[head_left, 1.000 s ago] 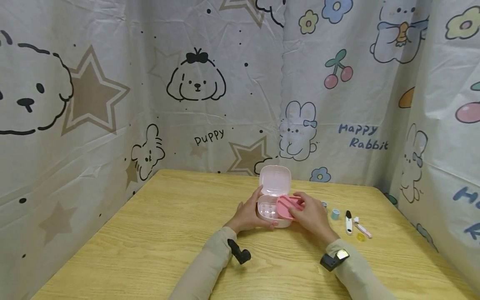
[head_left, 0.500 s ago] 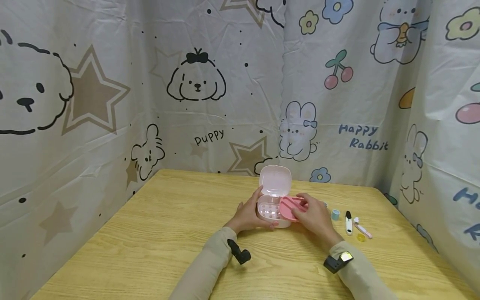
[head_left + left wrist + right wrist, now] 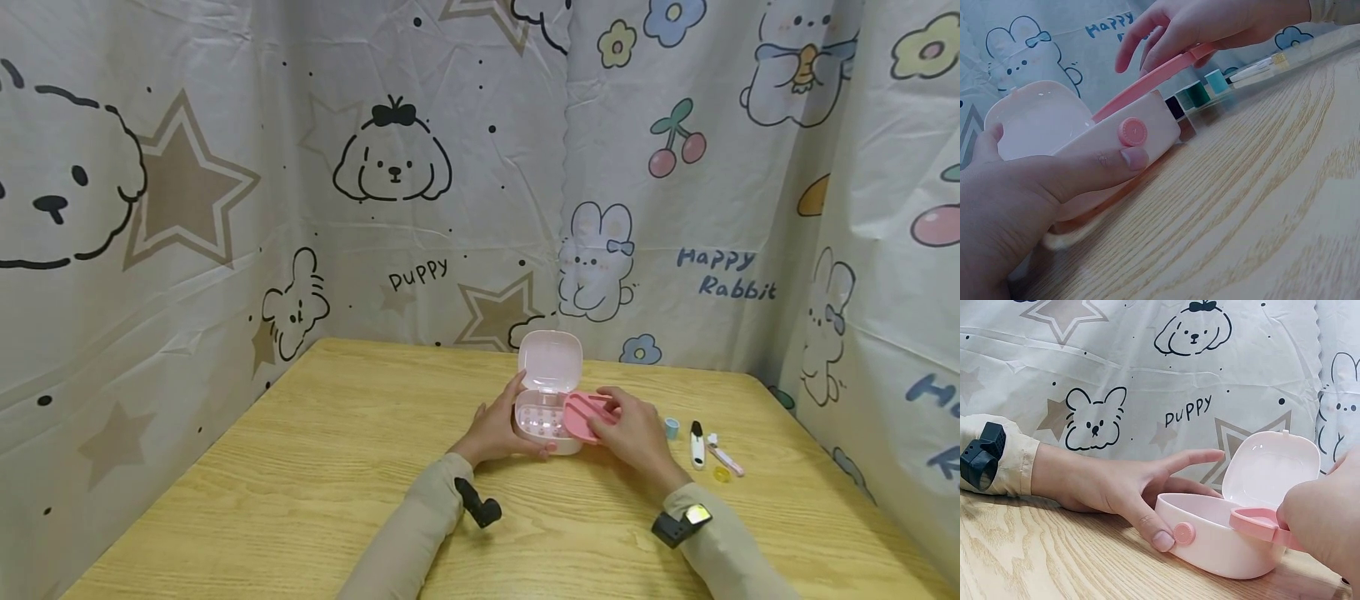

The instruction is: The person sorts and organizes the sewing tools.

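A pale pink box (image 3: 534,419) stands on the table with its lid (image 3: 551,360) raised at the back. My left hand (image 3: 493,428) grips its left side. In the left wrist view the thumb lies on the front wall, beside a round pink button (image 3: 1132,132). A darker pink insert tray (image 3: 581,415) with molded divisions is pinched by my right hand (image 3: 636,432) at its right end. The tray lies over the right part of the box opening, reaching past the rim in the right wrist view. Fingers of the right hand (image 3: 1322,519) partly hide it.
To the right lie a light blue spool (image 3: 671,428), a black and white tool (image 3: 697,446), a pink and white stick (image 3: 726,460) and a small yellow disc (image 3: 722,474). A dark green spool (image 3: 1198,94) sits beyond the box. Printed curtains (image 3: 420,217) surround the table.
My right hand has drawn the insert tray a little to the right, uncovering more of the box's dotted floor. The left hand and the box have stayed in place.
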`<control>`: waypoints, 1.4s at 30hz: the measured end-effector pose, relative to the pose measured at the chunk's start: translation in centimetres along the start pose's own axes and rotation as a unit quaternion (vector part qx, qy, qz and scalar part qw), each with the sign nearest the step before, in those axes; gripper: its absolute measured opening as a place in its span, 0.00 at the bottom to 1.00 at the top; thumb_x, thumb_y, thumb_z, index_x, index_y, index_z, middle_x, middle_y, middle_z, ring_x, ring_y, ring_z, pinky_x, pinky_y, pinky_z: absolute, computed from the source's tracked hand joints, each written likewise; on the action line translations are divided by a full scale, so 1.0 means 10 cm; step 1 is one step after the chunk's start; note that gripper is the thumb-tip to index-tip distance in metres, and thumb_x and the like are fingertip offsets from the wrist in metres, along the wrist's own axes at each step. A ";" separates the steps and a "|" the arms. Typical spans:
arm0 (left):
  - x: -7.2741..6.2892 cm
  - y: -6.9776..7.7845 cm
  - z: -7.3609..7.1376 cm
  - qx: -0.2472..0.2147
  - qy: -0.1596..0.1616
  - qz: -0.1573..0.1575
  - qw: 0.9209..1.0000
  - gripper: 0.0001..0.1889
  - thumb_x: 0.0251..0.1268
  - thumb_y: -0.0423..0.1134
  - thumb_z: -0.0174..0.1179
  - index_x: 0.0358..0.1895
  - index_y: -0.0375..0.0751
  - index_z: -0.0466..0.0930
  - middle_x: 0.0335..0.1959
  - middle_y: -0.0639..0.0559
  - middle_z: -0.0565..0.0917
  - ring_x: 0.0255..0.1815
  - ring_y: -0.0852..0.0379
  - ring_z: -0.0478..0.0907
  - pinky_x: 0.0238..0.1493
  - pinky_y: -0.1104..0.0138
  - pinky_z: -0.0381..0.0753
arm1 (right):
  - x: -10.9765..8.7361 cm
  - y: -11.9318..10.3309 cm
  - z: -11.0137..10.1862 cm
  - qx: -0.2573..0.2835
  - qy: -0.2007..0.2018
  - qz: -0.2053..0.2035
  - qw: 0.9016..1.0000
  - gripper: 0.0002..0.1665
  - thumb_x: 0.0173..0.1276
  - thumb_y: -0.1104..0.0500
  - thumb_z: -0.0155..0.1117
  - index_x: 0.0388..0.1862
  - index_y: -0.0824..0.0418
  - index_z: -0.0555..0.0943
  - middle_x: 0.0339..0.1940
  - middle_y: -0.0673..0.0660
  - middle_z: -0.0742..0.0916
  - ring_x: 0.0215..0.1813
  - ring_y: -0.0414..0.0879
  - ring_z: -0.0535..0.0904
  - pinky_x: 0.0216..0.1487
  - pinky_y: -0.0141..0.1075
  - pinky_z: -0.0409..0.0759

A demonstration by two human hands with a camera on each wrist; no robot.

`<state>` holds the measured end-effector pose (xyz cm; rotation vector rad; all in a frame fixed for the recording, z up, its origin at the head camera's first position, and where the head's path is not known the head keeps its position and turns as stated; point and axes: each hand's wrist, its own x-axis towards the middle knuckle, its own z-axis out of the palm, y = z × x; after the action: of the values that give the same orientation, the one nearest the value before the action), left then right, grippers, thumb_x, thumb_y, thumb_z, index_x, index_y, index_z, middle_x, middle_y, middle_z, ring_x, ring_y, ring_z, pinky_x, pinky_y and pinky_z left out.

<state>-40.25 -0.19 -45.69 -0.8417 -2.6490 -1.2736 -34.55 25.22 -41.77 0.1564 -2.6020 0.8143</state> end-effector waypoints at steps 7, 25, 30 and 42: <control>0.00 -0.01 0.00 -0.002 0.002 -0.001 1.000 0.76 0.35 0.61 0.86 0.86 0.59 0.39 0.81 0.51 0.62 0.79 0.50 0.58 0.76 0.37 0.37 | -0.01 0.00 -0.01 -0.001 -0.005 -0.002 1.000 0.31 0.66 0.52 0.72 0.66 0.61 0.80 0.49 0.62 0.86 0.49 0.58 0.79 0.50 0.54 0.76; -0.01 0.02 0.00 -0.004 0.000 -0.002 1.000 0.75 0.36 0.59 0.86 0.86 0.58 0.39 0.81 0.51 0.62 0.80 0.51 0.58 0.76 0.36 0.36 | -0.04 0.04 -0.04 0.000 -0.005 -0.004 1.000 0.31 0.67 0.52 0.72 0.66 0.62 0.79 0.50 0.63 0.86 0.48 0.58 0.79 0.49 0.53 0.77; 0.01 0.02 0.00 0.002 -0.002 -0.002 1.000 0.75 0.36 0.59 0.86 0.86 0.59 0.39 0.81 0.52 0.62 0.79 0.51 0.58 0.76 0.37 0.37 | -0.04 0.05 -0.07 -0.004 -0.003 -0.001 1.000 0.32 0.67 0.52 0.72 0.67 0.62 0.79 0.51 0.64 0.86 0.48 0.58 0.79 0.50 0.53 0.77; -0.01 0.04 -0.01 0.004 0.004 0.008 1.000 0.74 0.37 0.58 0.87 0.86 0.56 0.40 0.81 0.53 0.62 0.79 0.50 0.58 0.75 0.35 0.37 | -0.10 0.13 -0.16 -0.019 0.004 -0.003 1.000 0.31 0.66 0.50 0.72 0.66 0.60 0.79 0.50 0.62 0.87 0.48 0.58 0.80 0.48 0.53 0.75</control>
<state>-39.95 -0.09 -45.34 -0.8530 -2.6355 -1.2584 -33.37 27.17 -41.70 0.1500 -2.6065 0.7602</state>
